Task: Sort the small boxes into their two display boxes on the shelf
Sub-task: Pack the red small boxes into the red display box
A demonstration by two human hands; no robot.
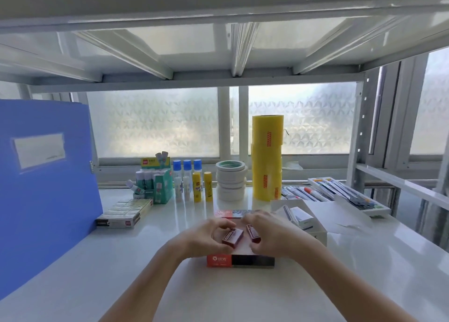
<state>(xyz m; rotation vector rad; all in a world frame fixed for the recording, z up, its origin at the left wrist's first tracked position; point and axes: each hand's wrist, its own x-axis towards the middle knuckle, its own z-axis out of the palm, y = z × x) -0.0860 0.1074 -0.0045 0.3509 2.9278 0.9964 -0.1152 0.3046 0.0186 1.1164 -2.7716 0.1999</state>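
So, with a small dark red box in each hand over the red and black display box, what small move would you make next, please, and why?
Probably lower both into the red and black display box. The left hand pinches one small dark red box and the right hand another, both right above it, while the white display box holds white ones.

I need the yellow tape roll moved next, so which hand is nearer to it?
Right. The right hand is in front of the yellow tape roll, slightly to its left. The left hand is beside it, farther left. Both hold small red boxes.
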